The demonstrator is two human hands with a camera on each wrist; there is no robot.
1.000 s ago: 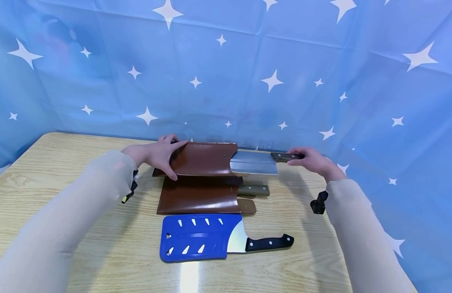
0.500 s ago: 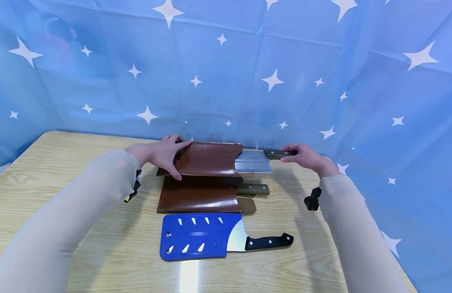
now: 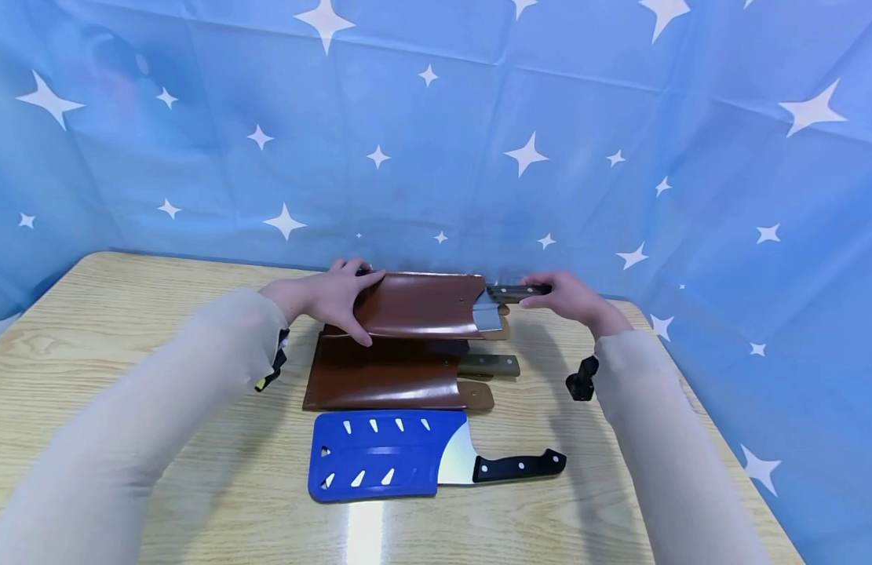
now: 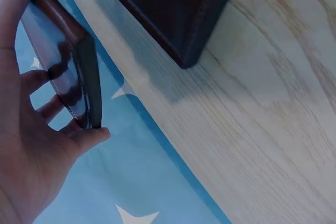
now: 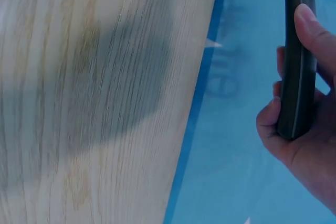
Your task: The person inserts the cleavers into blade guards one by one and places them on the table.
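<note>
At the back of the table, my left hand (image 3: 339, 300) grips the closed end of a brown leather knife sheath (image 3: 425, 306). In the left wrist view, thumb and fingers wrap the edges of that sheath (image 4: 65, 61), held above the tabletop. My right hand (image 3: 564, 300) holds the dark riveted handle (image 3: 509, 293) of a cleaver. Most of its blade (image 3: 487, 314) is hidden inside the sheath, with a short silver strip showing at the mouth. The right wrist view has the fingers curled round the handle (image 5: 298, 61).
Just in front lies a second brown sheath (image 3: 386, 384) with an olive-brown knife handle (image 3: 489, 366) sticking out. Nearer still is a black-handled cleaver (image 3: 520, 468) in a blue plastic cover (image 3: 379, 457). A blue star-patterned curtain (image 3: 436, 118) hangs behind the wooden table (image 3: 217, 502).
The right hand has moved left, and the cleaver's blade has slid deeper into the sheath. The left hand and sheath have shifted somewhat to the right.
</note>
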